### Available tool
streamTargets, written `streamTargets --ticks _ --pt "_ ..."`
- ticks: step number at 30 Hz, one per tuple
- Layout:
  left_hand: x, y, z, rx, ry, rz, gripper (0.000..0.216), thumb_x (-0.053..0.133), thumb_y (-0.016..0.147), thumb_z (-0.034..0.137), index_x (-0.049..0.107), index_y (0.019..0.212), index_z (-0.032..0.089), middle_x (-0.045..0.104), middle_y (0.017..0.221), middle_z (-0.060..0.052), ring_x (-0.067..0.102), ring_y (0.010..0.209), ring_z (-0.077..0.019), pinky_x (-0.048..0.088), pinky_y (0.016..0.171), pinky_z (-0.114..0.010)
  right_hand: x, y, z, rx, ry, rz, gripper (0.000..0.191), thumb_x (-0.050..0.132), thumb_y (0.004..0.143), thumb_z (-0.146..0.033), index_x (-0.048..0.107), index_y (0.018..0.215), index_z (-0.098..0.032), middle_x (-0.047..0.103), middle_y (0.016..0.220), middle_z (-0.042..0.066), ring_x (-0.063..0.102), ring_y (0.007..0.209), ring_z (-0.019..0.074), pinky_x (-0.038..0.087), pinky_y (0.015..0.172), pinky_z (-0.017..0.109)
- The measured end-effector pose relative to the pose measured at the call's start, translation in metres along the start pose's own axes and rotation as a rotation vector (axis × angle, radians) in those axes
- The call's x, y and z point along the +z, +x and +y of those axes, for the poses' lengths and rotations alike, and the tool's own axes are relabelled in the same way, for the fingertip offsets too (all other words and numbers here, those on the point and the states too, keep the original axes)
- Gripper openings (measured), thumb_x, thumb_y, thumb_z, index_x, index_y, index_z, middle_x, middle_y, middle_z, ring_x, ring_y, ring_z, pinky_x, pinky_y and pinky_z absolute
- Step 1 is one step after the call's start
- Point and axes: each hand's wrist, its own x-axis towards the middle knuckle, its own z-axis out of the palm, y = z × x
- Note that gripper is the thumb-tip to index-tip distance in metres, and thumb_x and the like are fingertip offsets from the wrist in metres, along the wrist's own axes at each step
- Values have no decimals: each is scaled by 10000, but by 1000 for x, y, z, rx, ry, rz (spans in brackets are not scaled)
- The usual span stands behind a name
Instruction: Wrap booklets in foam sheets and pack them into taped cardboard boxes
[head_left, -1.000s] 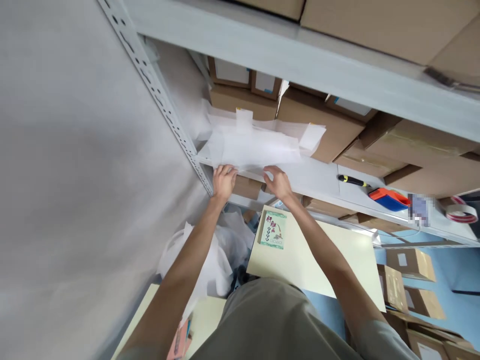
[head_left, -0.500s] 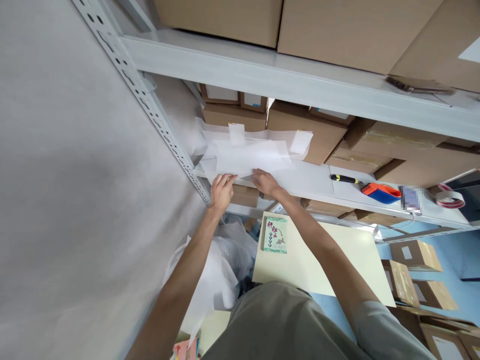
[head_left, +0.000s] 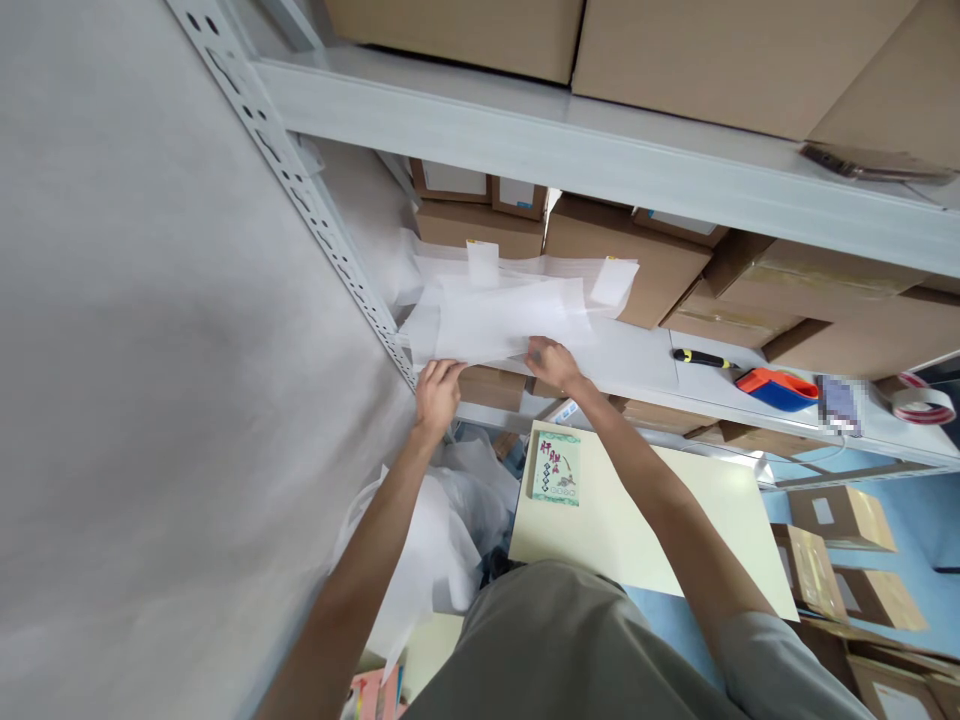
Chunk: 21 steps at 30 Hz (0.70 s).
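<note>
A stack of thin, translucent white sheets (head_left: 510, 310) lies on the white shelf in front of me. My left hand (head_left: 439, 395) is closed with its fingertips pinching the near left edge of the top sheet. To its right, my right hand (head_left: 553, 364) has curled fingers on the same near edge, which is slightly lifted between the two hands. Two small white tabs stick up at the back of the stack. Below the shelf, a green booklet (head_left: 556, 468) with Chinese characters rests on a cream tabletop (head_left: 637, 520).
Cardboard boxes (head_left: 622, 258) stand behind the sheets. Along the shelf to the right are a yellow-black cutter (head_left: 702, 358), an orange and blue object (head_left: 778, 389), a phone with a cable and a tape roll (head_left: 924, 402). A metal rack post (head_left: 300, 200) and white sheeting (head_left: 420, 540) are at left.
My hands have moved apart along the near edge, the right one going right and the left one slightly down. The sheet's edge now stretches wider between them. The view has shifted slightly.
</note>
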Motion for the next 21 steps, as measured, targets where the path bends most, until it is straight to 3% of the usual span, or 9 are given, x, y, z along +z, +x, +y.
streamTargets --ticks 3,6,12,17,21 --pt "1 7 0 20 -6 20 523 520 940 46 837 1294 263 787 1215 -119 676 1154 -318 548 1089 -457 7 1 -3 -115 50 -33 341 597 1095 -320 758 1371 -202 612 1657 120 588 1525 307 501 1245 442" --pt "3 13 1 27 -10 35 508 512 951 51 845 1271 263 793 1214 -117 686 1148 -311 557 1088 -449 17 7 -7 -130 26 -88 371 595 1104 -318 761 1420 -215 541 1724 95 455 1638 300 421 1320 461" --pt "3 20 -3 5 -34 40 463 495 987 71 845 1231 249 800 1234 -111 717 1143 -299 559 1091 -442 23 15 -6 -51 -19 -82 490 537 1125 -296 632 1568 -109 559 1694 182 510 1584 325 414 1313 489" --pt "6 19 -4 -60 -95 41 426 474 1050 137 837 1235 262 798 1311 -77 753 1169 -270 573 1076 -401 20 12 -4 -89 58 -70 396 523 1098 -203 719 1441 -178 653 1603 133 665 1410 288 503 1232 431" --pt "13 14 -2 -91 -112 23 399 496 1059 152 828 1260 244 787 1360 -82 766 1173 -248 582 1040 -352 24 10 -3 -83 41 -74 376 536 1109 -219 722 1433 -171 598 1661 137 601 1498 275 463 1273 412"
